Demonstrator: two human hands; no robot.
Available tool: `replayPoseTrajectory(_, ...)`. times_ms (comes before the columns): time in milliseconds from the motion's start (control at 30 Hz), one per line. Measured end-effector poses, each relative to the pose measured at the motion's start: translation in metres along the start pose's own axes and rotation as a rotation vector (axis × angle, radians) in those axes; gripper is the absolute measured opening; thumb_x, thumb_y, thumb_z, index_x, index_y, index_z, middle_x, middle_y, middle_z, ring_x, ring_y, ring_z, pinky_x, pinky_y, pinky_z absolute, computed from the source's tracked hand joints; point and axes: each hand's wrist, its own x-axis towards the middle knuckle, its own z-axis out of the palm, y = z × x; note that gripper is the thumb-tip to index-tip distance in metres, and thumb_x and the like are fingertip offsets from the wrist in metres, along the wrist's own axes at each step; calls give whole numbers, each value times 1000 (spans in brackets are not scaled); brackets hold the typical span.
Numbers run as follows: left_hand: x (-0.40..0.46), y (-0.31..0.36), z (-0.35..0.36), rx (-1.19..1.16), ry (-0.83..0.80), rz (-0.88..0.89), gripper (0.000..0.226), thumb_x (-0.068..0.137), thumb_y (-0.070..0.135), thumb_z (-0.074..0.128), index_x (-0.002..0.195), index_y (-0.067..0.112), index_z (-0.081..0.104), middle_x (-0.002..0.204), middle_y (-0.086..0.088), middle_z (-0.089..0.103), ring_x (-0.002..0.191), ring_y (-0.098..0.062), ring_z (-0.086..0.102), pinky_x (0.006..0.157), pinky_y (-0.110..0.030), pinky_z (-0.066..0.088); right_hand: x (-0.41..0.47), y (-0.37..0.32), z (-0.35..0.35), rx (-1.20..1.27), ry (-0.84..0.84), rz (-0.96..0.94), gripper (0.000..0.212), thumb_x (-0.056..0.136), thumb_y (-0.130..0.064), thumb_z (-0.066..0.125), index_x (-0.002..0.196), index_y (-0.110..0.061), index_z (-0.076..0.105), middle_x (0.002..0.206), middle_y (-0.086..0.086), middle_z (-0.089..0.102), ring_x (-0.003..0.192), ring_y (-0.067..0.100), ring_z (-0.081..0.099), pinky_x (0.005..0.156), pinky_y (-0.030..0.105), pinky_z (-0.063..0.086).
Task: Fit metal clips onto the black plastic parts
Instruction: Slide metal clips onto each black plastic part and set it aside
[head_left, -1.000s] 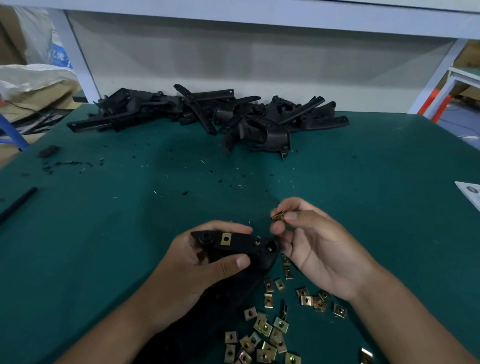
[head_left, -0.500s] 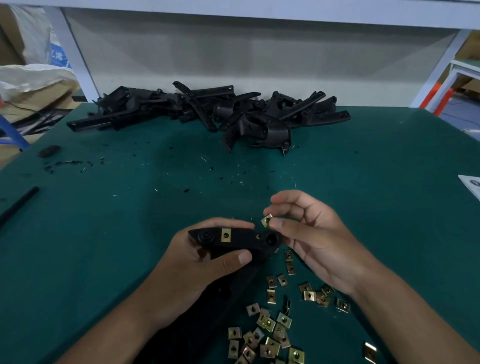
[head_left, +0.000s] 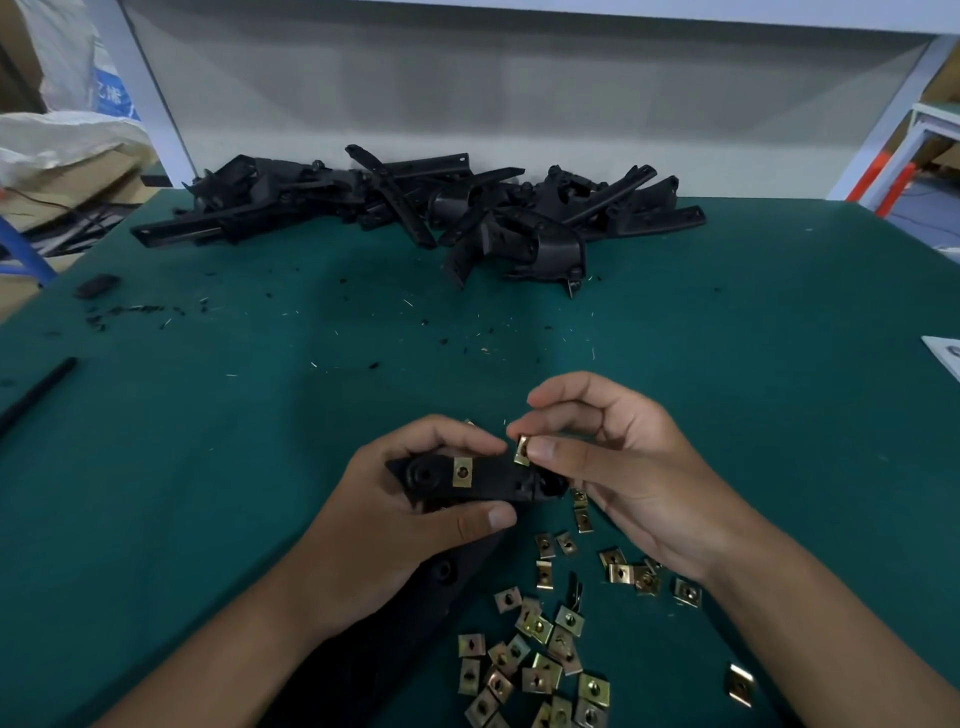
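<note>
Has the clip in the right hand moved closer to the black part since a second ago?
Yes. The clip pinched by the right hand has come down and left, now at the top edge of the black part.

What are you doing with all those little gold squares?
A person is fitting metal clips onto a black part. The left hand grips the part, which already has one clip on it. The right hand pinches a second clip at the part's right end, not yet pushed on. Loose clips lie on the green table, and a pile of black parts sits at the far edge.
</note>
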Motion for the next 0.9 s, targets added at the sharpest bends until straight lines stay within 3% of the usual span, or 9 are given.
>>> replayPoseTrajectory(200, 1, -2, -1, 54, 8, 53, 31, 68, 6, 83, 94, 19, 76, 95, -9, 75, 89, -17, 72, 82, -22, 56, 0, -2, -2, -37, -17, 14, 27, 74, -19, 84, 97, -32, 75, 100, 5, 78, 93, 14, 72, 79, 21, 54)
replayPoseTrajectory(500, 0, 0, -1, 170, 0, 113, 29, 65, 12, 86, 90, 22, 77, 89, 0, 77, 83, -7, 72, 75, -14, 53, -2, -5, -4, -103, -9, 93, 25, 76, -11, 79, 90, -32, 75, 96, 5, 78, 80, 11, 71, 66, 19, 54)
replayPoseTrajectory(667, 0, -1, -2, 204, 9, 122, 29, 66, 13, 86, 92, 25, 77, 90, 1, 77, 85, -7, 71, 78, -15, 52, -1, -3, -5, -120, 6, 121, 26, 75, -16, 80, 93, -34, 74, 102, 8, 78, 88, 20, 70, 80, 39, 50)
replayPoseTrajectory(800, 1, 0, -3, 159, 5, 101, 28, 68, 13, 85, 92, 24, 77, 92, -1, 77, 87, -10, 72, 78, -16, 53, -2, -1, -2, -111, 38, 67, 24, 73, -20, 85, 89, -33, 75, 98, 7, 78, 87, 17, 71, 73, 25, 56)
replayPoseTrajectory(900, 1, 1, -2, 126, -7, 86, 26, 70, 13, 84, 93, 23, 77, 92, 0, 77, 86, -9, 72, 77, -16, 53, -3, 6, 2, -76, 86, -9, 20, 69, -24, 84, 85, -31, 75, 91, 3, 77, 91, 16, 73, 78, 23, 57)
